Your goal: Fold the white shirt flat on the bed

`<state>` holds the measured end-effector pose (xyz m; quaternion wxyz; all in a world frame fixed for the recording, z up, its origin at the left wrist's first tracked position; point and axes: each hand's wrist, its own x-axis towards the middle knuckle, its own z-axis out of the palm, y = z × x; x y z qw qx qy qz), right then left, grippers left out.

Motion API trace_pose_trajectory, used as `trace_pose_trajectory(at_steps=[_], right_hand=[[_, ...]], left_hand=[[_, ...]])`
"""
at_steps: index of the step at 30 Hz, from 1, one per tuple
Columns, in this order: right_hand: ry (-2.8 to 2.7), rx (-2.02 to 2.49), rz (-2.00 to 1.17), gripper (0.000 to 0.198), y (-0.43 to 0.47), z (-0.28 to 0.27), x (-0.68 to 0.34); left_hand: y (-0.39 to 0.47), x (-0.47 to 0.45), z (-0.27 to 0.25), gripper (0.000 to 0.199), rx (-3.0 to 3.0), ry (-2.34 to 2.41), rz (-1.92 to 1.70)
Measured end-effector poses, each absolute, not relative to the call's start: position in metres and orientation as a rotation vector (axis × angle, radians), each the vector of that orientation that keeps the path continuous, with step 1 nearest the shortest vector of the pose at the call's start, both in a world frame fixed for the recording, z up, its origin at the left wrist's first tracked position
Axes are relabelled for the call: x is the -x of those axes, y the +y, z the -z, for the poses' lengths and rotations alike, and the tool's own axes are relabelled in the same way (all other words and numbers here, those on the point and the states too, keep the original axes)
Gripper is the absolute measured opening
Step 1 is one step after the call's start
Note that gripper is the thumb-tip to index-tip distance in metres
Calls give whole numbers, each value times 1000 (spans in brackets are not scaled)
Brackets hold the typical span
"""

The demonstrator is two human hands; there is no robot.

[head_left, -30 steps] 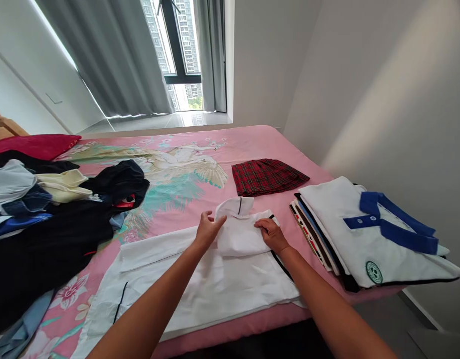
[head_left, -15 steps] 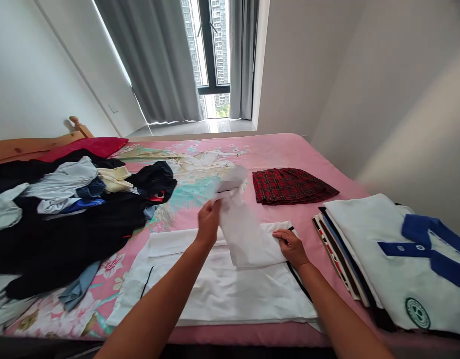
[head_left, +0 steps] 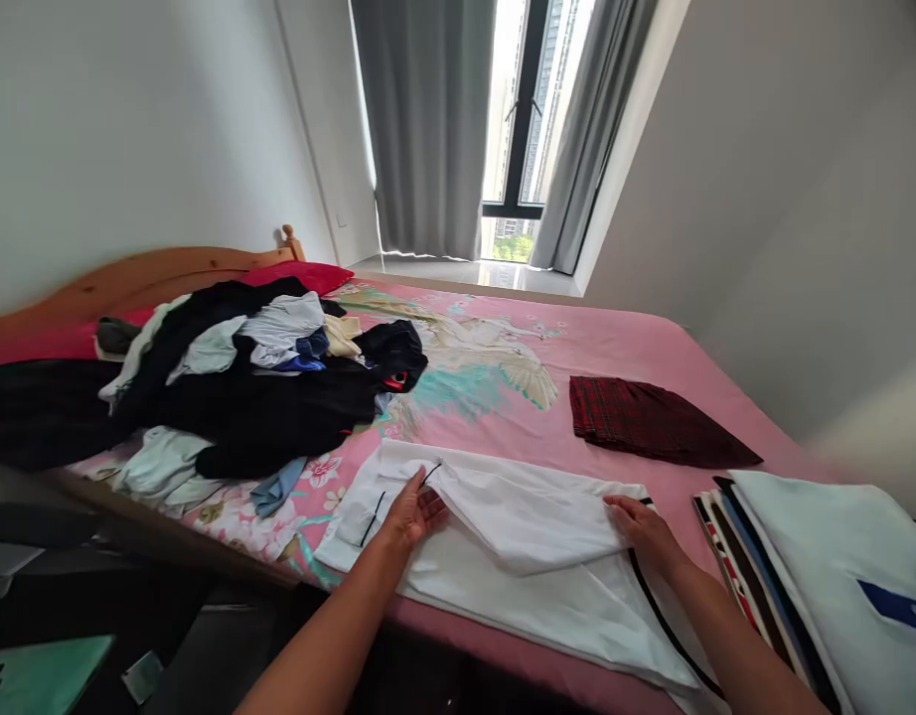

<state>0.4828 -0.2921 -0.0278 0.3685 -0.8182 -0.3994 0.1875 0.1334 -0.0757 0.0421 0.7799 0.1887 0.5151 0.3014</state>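
A white shirt [head_left: 503, 586] with thin black trim lies spread along the near edge of the bed, with one sleeve [head_left: 518, 516] laid across its body. My left hand [head_left: 414, 514] is at the black-trimmed end of this sleeve, the cloth between thumb and loosely curled fingers. Toward the other end, my right hand [head_left: 644, 526] pinches the white cloth close to the black-trimmed edge. Part of the shirt is hidden beneath my right forearm.
A red plaid skirt [head_left: 652, 419] lies beyond the shirt. Folded clothes [head_left: 823, 556] are stacked at the right. At the left is a loose heap of dark and pale clothes [head_left: 279, 397], near the wooden headboard [head_left: 152, 273]. The pink bedspread [head_left: 495, 308] reaches toward the window.
The sleeve, lifted and blurred before, now lies lower and stretched leftward across the shirt. My left hand has come down with it. The view has turned left.
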Motion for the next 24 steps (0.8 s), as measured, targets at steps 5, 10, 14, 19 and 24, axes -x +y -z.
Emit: trace_pose_trajectory(at_steps=[5, 10, 14, 19, 24], right_hand=[[-1180, 2226, -268, 59, -289, 28, -463], [-1205, 2264, 88, 63, -278, 23, -425], [-1246, 2285, 239, 57, -275, 14, -390], [-1300, 2269, 183, 48, -266, -13, -351], [-1452, 2236, 105, 47, -227, -38, -314]], left_hand=[[-61, -124, -47, 15, -514, 1040, -778], [-54, -105, -39, 15, -576, 1112, -873], [-57, -88, -33, 18, -667, 1206, -907], [-70, -88, -45, 36, -1569, 1197, -1202], [-72, -121, -52, 40, -2594, 876, -681]])
